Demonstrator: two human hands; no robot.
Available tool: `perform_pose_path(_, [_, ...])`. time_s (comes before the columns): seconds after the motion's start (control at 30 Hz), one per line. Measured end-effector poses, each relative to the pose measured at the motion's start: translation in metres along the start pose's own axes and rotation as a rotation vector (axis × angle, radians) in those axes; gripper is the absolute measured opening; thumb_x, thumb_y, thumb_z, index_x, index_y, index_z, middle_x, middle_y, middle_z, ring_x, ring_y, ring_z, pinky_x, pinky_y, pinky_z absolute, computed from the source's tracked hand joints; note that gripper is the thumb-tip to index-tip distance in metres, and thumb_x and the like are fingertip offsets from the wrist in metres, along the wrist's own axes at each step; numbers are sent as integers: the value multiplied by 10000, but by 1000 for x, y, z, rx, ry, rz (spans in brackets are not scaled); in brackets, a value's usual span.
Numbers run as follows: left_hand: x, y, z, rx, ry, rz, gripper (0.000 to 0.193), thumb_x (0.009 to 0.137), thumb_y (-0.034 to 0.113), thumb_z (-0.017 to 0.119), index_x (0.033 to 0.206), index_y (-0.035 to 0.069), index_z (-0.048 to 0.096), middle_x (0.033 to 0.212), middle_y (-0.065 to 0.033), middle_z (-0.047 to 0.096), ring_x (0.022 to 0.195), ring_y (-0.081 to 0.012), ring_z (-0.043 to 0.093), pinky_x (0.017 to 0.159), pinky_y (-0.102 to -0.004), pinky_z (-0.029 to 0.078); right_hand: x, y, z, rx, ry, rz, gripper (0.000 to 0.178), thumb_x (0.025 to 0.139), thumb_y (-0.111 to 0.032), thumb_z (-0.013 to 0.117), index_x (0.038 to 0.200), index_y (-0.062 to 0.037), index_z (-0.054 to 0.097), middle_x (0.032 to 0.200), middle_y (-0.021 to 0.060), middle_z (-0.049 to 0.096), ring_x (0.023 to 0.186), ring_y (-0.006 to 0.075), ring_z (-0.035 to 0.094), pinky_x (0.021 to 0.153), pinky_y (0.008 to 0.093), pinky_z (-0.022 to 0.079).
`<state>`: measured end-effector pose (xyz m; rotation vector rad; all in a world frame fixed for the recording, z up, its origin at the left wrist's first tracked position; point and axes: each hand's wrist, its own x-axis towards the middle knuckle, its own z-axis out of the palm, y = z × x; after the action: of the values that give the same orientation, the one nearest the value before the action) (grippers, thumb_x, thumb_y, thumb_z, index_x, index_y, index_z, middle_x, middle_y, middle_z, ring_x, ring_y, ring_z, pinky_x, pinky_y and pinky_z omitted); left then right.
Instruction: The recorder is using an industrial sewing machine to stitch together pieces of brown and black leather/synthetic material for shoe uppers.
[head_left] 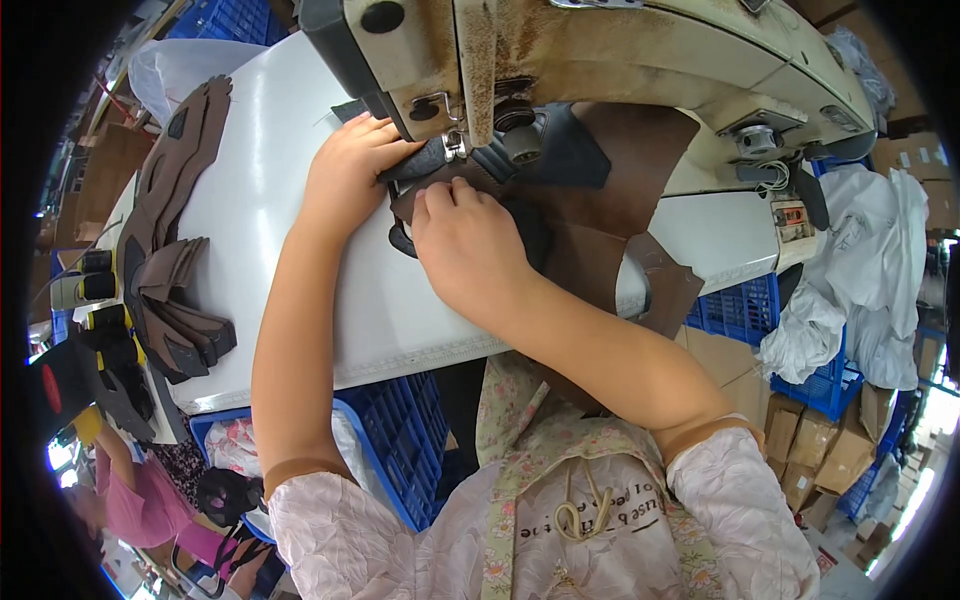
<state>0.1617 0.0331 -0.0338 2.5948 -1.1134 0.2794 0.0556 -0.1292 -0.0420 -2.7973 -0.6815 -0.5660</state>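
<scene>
A brown leather piece [640,150] with dark parts attached lies under the head of a sewing machine [560,60]. Close to the presser foot [455,146], my left hand [345,175] presses a dark strip [418,162] of the work, its thumb pointing toward the foot. Just in front of the foot, my right hand [470,245] has its fingers bent down and closed on the brown leather. Part of the leather is hidden beneath my right hand and forearm. A black curved edge [401,238] sticks out left of my right hand.
Stacked brown cut pieces [180,170] lie along the white table's [250,270] left edge. Blue crates [400,435] stand below the table. White bags [870,240] and cardboard boxes [825,445] are at the right. Another person [150,500] sits at lower left.
</scene>
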Motion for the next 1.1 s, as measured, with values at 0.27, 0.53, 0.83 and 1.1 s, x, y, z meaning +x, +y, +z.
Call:
perform_pose_path(0.27, [8,0,0,-94,117,60,501,582,-115,601,1011,106,736,988,-133,698,979,-368,616,829,-416,491,4,-2,6,11,-47,35,260,833,-133,597,960,67,704,1049,272,639,1020,422,635,823,409,521])
perform_pose_path(0.53, [8,-3,2,-116,111,39,388,629,-74,628,956,104,737,973,-38,700,1015,-288,601,860,-373,493,6,-3,3,-90,-86,-6,305,805,-96,606,1040,94,647,980,205,627,997,364,636,809,368,530])
perform_pose_path(0.83, [9,-4,8,-133,87,10,454,619,-91,612,989,134,746,1014,-48,708,1010,-302,602,870,-379,482,0,-1,2,5,-53,89,342,838,-122,594,1110,83,620,1071,207,616,1066,349,609,893,370,504])
perform_pose_path(1.1, [11,-1,5,-110,124,19,467,598,-137,564,978,74,735,1011,-162,698,1015,-372,630,859,-406,497,-236,-16,-24,1837,-988,530,622,968,-363,613,1425,9,412,1116,125,653,1042,216,634,811,315,521])
